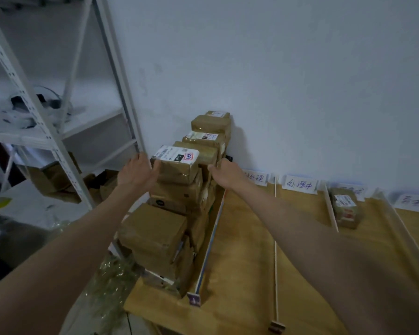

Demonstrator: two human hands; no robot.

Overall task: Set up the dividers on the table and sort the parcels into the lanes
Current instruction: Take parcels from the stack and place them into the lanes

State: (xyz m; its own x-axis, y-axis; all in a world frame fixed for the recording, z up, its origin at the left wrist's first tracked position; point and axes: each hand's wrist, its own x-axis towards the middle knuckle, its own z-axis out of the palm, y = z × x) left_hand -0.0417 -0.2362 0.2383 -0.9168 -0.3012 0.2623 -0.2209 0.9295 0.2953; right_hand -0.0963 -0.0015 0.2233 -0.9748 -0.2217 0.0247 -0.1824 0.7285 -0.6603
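Reaching out over the light wooden table point(247, 250), both bare arms stretch toward the tall stack of brown taped cardboard parcels point(177, 206) crowded into the leftmost lane. Nearest us, thin white upright dividers point(275, 238) already split the tabletop into lanes, so the sorting looks barely begun. Up at the top of the pile, the left hand point(137, 174) lies flat, fingers straight, against the left face of the top brown parcel with the white shipping label point(176, 164). The right hand point(226, 174) meets the stack's far side, fingers partly hidden, so whether it presses or curls I cannot tell. A two-sided squeeze, probably to lift that box clear without toppling the rest. Further right, one small labelled brown parcel point(345, 210) sits alone in a lane. Handwritten white paper lane tags point(299, 186) line the pale wall.
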